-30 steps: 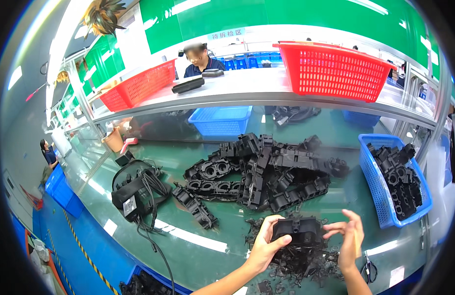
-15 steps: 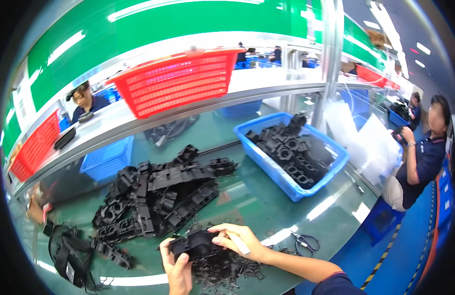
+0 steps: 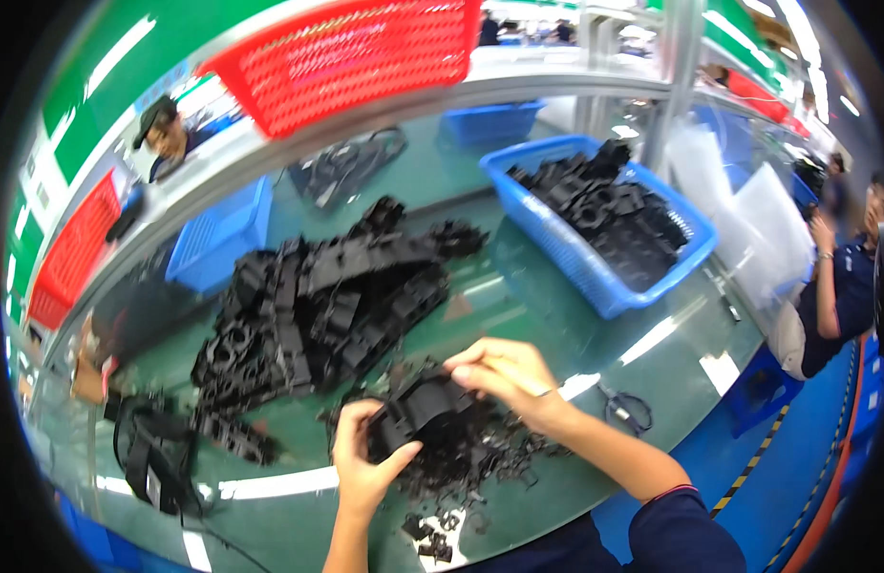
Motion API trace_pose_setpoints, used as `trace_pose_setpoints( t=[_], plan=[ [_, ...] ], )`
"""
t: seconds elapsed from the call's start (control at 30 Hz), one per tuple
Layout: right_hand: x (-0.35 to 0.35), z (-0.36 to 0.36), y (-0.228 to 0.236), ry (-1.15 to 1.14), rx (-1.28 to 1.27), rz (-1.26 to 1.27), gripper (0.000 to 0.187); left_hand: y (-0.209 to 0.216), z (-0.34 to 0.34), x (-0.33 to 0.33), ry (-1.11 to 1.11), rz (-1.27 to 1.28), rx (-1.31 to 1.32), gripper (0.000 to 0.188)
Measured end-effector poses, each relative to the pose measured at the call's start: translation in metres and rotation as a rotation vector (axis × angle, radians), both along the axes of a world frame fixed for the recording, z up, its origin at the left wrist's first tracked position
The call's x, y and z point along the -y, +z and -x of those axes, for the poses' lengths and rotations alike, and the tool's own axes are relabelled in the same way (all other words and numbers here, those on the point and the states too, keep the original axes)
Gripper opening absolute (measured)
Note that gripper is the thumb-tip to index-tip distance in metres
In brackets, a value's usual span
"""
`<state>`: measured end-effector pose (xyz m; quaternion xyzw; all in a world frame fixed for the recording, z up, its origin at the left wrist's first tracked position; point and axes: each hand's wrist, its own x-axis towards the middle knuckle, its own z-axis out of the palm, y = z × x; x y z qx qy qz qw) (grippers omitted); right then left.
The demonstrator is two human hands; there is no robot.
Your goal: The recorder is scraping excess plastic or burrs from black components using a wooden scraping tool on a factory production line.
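Note:
My left hand grips a black moulded plastic part by its left end, thumb on the near side and fingers round the far side. At the part's far right corner is my right hand, its fingers pinched together against the edge. What the right fingers hold, if anything, is hidden by motion blur and the turn of the hand. Beneath the part and to its right lie black plastic scraps on the green tabletop. A heap of similar black parts rises just beyond my left hand.
A blue basket holding black parts stands at the far right. Dark-handled cutters lie right of my forearm. Black strapped gear sits at the left. A red basket is on the shelf. Co-workers are at the right and far left.
The view has tilted down, so everything sits higher. The part has been turned in my left hand. The white stick-like tool seen in my right hand before no longer shows.

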<state>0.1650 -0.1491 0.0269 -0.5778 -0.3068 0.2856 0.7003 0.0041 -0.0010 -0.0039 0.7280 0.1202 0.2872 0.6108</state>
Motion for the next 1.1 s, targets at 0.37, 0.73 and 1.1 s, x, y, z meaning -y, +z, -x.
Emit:
trace_pose_setpoints(
  t=[0.37, 0.73, 1.1],
  plan=[
    [0.0, 0.018, 0.007, 0.163, -0.035, -0.026, 0.016, 0.004, 0.0, 0.022, -0.079, -0.328, -0.172, 0.067],
    [0.002, 0.007, 0.0, -0.148, 0.339, -0.168, 0.057, 0.008, -0.001, 0.016, 0.183, -0.69, -0.021, 0.05],
    [-0.002, 0.026, 0.007, -0.06, 0.149, -0.071, 0.016, 0.006, 0.001, 0.017, 0.16, -0.918, 0.015, 0.05]
  ],
)
